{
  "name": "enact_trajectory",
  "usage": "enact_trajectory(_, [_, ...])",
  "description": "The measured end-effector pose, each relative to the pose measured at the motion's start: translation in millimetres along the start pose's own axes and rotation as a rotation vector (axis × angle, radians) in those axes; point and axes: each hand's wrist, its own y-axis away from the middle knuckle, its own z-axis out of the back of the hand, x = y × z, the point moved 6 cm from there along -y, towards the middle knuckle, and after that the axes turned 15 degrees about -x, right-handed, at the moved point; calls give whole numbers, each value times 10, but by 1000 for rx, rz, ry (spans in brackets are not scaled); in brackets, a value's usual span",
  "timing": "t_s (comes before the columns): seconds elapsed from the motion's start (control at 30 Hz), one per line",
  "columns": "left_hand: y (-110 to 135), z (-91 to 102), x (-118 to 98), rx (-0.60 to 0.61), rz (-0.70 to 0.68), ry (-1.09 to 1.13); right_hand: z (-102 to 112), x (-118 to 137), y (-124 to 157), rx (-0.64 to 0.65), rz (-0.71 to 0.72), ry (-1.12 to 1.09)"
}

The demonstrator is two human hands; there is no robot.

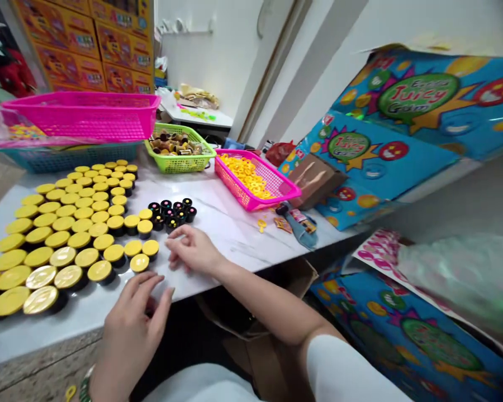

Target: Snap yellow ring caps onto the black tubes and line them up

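Observation:
My left hand (134, 326) hovers at the table's front edge, thumb and fingers apart, with nothing visible between them. Close to its fingertips stands a small black jar with a yellow lid (140, 263). My right hand (195, 251) is over the white table (230, 237), its fingers loosely bent and apart; I see nothing held in it. Just beyond it is a cluster of small black jars without yellow lids (172, 215), with coloured bits showing in their tops. To the left, many yellow-lidded black jars (84, 213) stand upright in close rows.
A pink basket (251, 201) holds yellow ring-shaped pieces. Behind are a green basket (180, 163) of small brown-and-gold pieces and a larger pink basket (96, 114). Blue printed cartons (373, 151) stand at the right. An open cardboard box (304, 273) sits below the table edge.

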Motion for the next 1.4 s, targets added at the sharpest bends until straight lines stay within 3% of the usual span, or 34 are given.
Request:
enact_trajectory(0.1, [32, -44, -68, 76, -60, 16, 904, -38, 44, -439, 360, 372])
enact_trajectory(0.17, [18, -130, -133, 153, -53, 38, 1495, -174, 72, -711, 451, 669])
enact_trajectory(0.2, [-8, -184, -154, 179, -33, 46, 1695, -285, 53, -752, 447, 809])
enact_trajectory(0.27, [-88, -313, -169, 217, 14, 61, 1871, -568, -9, -657, 348, 1024])
enact_trajectory(0.33, [-174, -451, -149, 242, 55, 79, 1771, -728, 57, -566, 354, 1097])
enact_trajectory(0.47, [-258, -642, -63, 260, 140, 115, 914, -612, 590, -152, 874, 995])
enact_trajectory(0.5, [-256, -660, -46, 257, 159, 119, 753, -554, 739, -102, 979, 938])
enact_trajectory(0.57, [-239, -662, -24, 244, 190, 120, 590, -431, 965, -109, 1136, 808])
enact_trajectory(0.63, [-222, -642, -19, 227, 207, 125, 585, -335, 1073, -116, 1190, 647])
enact_trajectory(0.73, [-208, -624, -18, 220, 221, 135, 654, -254, 985, 94, 1003, 387])
enact_trajectory(0.8, [-206, -623, -18, 216, 216, 132, 739, -204, 753, 122, 793, 294])
enact_trajectory(0.87, [-205, -623, -20, 209, 200, 116, 877, -153, 400, -56, 628, 294])
enact_trajectory(0.97, [-195, -626, -23, 204, 178, 90, 1009, -99, -153, -333, 492, 341])
enact_trajectory(1.1, [-184, -626, -24, 198, 168, 92, 858, -52, -641, -368, 444, 470])
enact_trajectory(1.23, [-176, -626, -22, 197, 161, 94, 763, -6, -707, -364, 459, 465])
enact_trajectory(1.4, [-174, -601, 8, 147, 187, 86, 782, -47, -294, -294, 517, 471])
